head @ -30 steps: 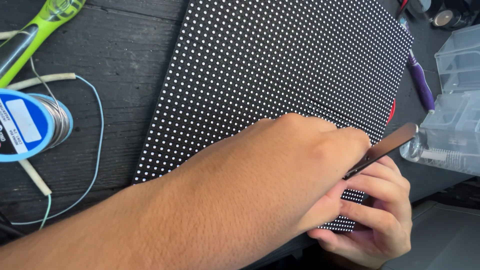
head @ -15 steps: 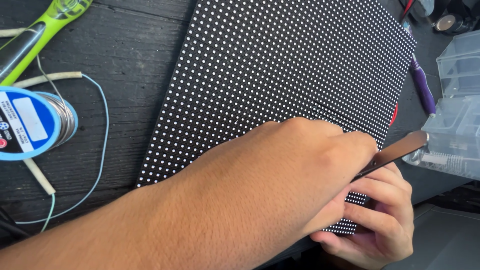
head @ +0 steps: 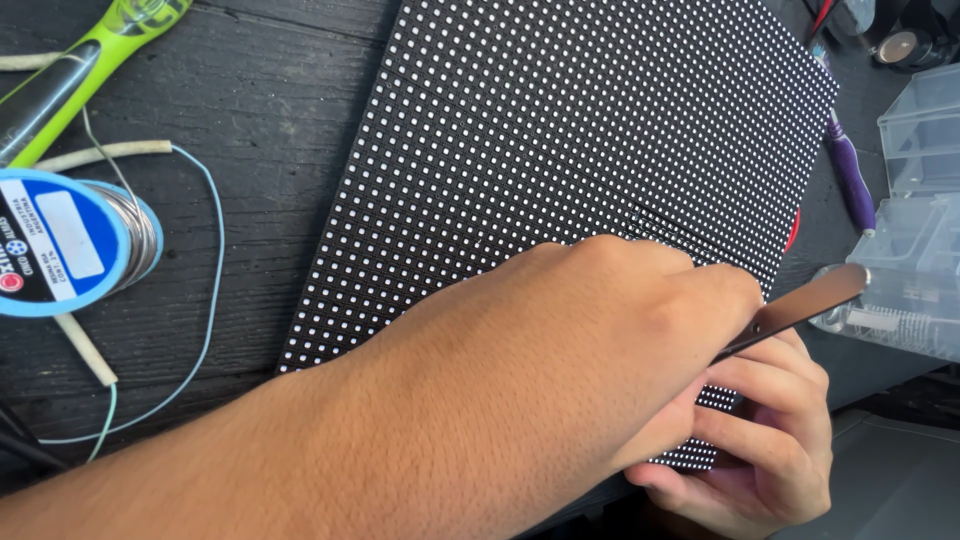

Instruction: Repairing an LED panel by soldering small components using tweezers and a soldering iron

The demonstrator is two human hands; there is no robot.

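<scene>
A black LED matrix panel (head: 600, 130) covered in small white dots lies on a dark wooden table (head: 270, 130). My left hand (head: 600, 340) reaches across the panel's near right corner, shut on a slim dark metal tool (head: 805, 303), probably tweezers. The tool's back end sticks out to the right, and its tip is hidden under the hand. At that same corner my right hand (head: 780, 440) grips the panel's edge, fingers curled over it.
A blue-rimmed solder spool (head: 60, 245) sits at the left with a thin blue wire (head: 210, 290) looping around it. A green-handled tool (head: 90, 55) lies at top left. A purple-handled tool (head: 850, 180) and clear plastic boxes (head: 920, 260) are on the right.
Both hands stay at the panel's near right corner. The view and the metal tool's back end have shifted only slightly.
</scene>
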